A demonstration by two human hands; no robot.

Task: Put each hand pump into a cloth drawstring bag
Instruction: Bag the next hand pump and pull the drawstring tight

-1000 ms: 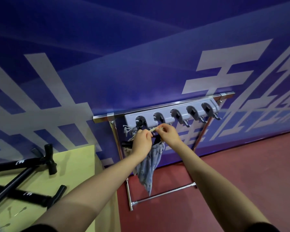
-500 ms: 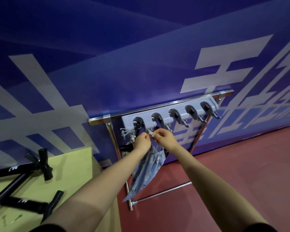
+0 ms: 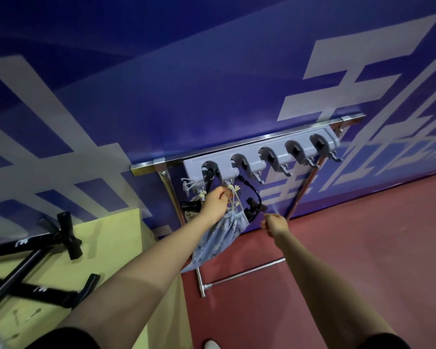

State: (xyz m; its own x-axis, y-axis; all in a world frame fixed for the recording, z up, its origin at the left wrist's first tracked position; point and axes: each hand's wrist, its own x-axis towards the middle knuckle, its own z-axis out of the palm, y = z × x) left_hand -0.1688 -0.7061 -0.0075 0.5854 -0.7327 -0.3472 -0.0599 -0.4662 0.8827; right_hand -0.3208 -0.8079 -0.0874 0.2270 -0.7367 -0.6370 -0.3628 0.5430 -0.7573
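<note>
A blue patterned cloth drawstring bag hangs below the grey hook rail, with a black hand pump's handle and hose sticking out of its mouth. My left hand pinches the bag's pale drawstrings just under the second hook. My right hand is a closed fist a little right of the bag, apart from it, with nothing seen in it. A second filled bag hangs at the rail's left end, partly hidden by my left hand. Two black hand pumps lie on the yellow table.
The rail sits on a chrome stand against a blue printed wall. Three hooks to the right hang bare. The yellow table is at the left, with small pump needles on it. Red floor lies to the right.
My right hand let go of the drawstrings and pulled back to the lower right. My left hand stays on the strings, and the bag now hangs under the hook.
</note>
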